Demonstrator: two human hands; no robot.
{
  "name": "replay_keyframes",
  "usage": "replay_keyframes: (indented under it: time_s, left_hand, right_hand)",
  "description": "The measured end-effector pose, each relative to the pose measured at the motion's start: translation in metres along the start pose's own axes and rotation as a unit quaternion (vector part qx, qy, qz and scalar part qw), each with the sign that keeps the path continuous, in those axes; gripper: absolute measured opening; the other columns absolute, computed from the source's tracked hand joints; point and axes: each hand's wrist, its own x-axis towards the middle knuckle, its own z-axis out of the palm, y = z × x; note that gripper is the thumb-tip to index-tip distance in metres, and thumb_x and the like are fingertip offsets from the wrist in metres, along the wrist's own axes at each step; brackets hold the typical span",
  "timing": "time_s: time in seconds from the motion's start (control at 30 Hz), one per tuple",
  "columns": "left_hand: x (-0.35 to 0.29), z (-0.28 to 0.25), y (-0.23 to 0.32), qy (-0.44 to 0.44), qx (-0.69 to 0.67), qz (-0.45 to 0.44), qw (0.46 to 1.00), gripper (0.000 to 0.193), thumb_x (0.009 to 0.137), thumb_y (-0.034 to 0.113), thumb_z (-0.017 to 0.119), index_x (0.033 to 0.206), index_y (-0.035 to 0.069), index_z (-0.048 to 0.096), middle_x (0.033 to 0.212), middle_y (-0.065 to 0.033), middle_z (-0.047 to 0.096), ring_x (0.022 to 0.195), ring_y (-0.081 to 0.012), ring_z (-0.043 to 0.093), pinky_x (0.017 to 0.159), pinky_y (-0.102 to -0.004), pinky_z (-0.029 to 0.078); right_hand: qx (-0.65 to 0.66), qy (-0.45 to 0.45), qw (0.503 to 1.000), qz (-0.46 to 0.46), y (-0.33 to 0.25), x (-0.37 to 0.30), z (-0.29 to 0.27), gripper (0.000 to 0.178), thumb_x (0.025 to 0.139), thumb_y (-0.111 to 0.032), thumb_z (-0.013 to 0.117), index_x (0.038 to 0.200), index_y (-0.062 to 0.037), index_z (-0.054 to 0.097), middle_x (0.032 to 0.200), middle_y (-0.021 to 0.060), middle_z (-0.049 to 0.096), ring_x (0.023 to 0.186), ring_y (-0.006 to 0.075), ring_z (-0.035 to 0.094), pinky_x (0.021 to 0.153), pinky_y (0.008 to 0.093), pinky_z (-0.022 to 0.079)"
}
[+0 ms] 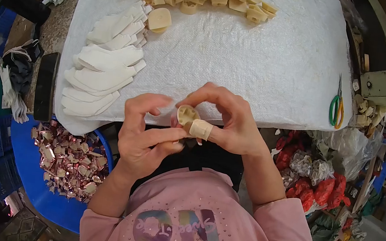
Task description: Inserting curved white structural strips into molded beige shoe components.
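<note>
Both hands meet in front: the left hand (144, 131) and right hand (230, 121) pinch a small round cream plastic piece (187, 115) together, stacked white cut-outs (103, 76) beyond the left.

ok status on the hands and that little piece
Left hand and right hand both pinching small beige round piece. Held above white cloth edge. Nothing blocking.
</note>
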Motion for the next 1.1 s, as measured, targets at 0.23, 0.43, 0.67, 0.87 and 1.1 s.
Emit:
replay_keyframes:
  time_s: [0.23, 0.43, 0.67, 0.87, 1.1]
  left_hand:
    - [0.002, 0.015, 0.001, -0.085, -0.406, -0.315, 0.854, 0.065, 0.093, 0.036, 0.039, 0.14, -0.005, 0.021, 0.111, -0.01, 0.048, 0.086, -0.0133, 0.051, 0.075, -0.0258, 0.043]
    - [-0.005, 0.027, 0.007, 0.007, -0.359, -0.308, 0.881, 0.048, 0.091, 0.03, 0.04, 0.128, 0.001, 0.03, 0.098, -0.0093, 0.05, 0.079, -0.0121, 0.053, 0.067, -0.0247, 0.044]
    - [0.004, 0.032, 0.016, -0.027, -0.392, -0.237, 0.889, 0.072, 0.093, 0.055, 0.03, 0.136, -0.002, 0.017, 0.095, -0.0104, 0.052, 0.071, -0.0101, 0.053, 0.058, -0.0212, 0.043]
    - [0.002, 0.036, 0.017, -0.027, -0.313, -0.213, 0.925, 0.073, 0.092, 0.056, 0.031, 0.131, -0.005, 0.021, 0.093, -0.0108, 0.051, 0.056, -0.008, 0.05, 0.046, -0.02, 0.041]
    - [0.005, 0.039, 0.015, 0.091, -0.26, -0.236, 0.932, 0.058, 0.095, 0.048, 0.036, 0.126, -0.001, 0.03, 0.096, -0.0067, 0.05, 0.082, -0.0077, 0.05, 0.067, -0.0209, 0.042]
  right_hand:
    - [-0.04, 0.02, 0.995, -0.093, 0.002, -0.006, 0.018, 0.044, 0.069, -0.006, 0.073, 0.111, -0.006, 0.058, 0.096, 0.0068, 0.061, 0.085, 0.0216, 0.055, 0.072, 0.0308, 0.048]
    - [-0.17, 0.076, 0.968, -0.165, 0.007, -0.012, 0.031, 0.042, 0.075, -0.014, 0.072, 0.113, -0.0102, 0.057, 0.107, 0.0098, 0.052, 0.091, 0.0261, 0.05, 0.079, 0.0378, 0.044]
    - [0.217, -0.002, 0.972, 0.085, 0.002, 0.001, 0.026, 0.018, 0.093, -0.02, 0.049, 0.098, -0.0042, 0.056, 0.108, 0.0096, 0.049, 0.059, 0.01, 0.057, 0.039, 0.019, 0.048]
    - [0.319, -0.062, 0.942, 0.082, 0.012, -0.005, 0.03, 0.013, 0.089, -0.016, 0.059, 0.09, -0.0033, 0.055, 0.084, 0.0083, 0.054, 0.055, 0.0095, 0.06, 0.038, 0.0195, 0.047]
    - [0.162, 0.011, 0.986, -0.035, 0.022, -0.02, 0.053, 0.031, 0.095, -0.022, 0.045, 0.122, -0.0071, 0.051, 0.111, 0.0081, 0.049, 0.108, 0.0243, 0.042, 0.093, 0.0341, 0.033]
